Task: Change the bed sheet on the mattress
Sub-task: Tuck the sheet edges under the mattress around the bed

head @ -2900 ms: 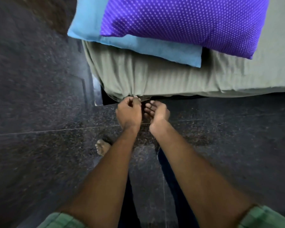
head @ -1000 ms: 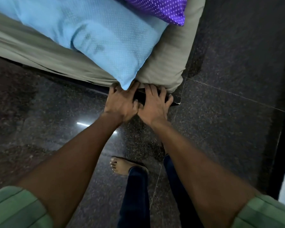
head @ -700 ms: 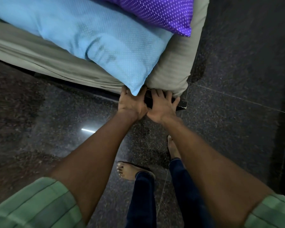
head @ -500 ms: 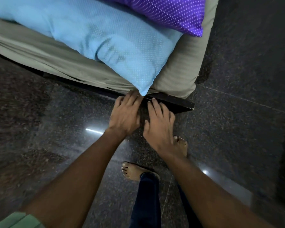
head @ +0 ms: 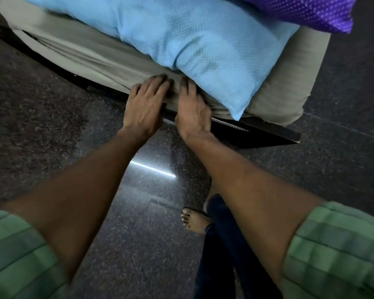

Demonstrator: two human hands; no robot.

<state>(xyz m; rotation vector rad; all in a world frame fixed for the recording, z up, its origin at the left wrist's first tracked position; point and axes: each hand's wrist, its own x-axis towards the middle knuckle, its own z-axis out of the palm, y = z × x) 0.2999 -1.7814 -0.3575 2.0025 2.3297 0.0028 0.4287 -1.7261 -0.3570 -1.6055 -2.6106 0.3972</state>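
The bed sheet (head: 91, 59), grey-green and creased, covers the mattress side face directly ahead of both sets of fingers and runs away to their left. The left hand (head: 144, 105) lies palm-down with fingers straight and spread, tips pressing the sheet. The right hand (head: 192, 111), just beside it, is likewise flat with extended fingers against the sheet; neither hand grips anything.

Handling judgement: the sheet is light, soft and limp, and slides easily over the mattress. The best hold is probably the tucked lower hem just beneath the fingertips, above the dark bed base (head: 263, 134).

The blue pillow (head: 181, 35) overhangs the edge to the right of the fingers and hides the sheet there. The purple pillow (head: 311, 9) is cut off at the frame top. The tuck itself is not visible, and the fingertips are blurred.
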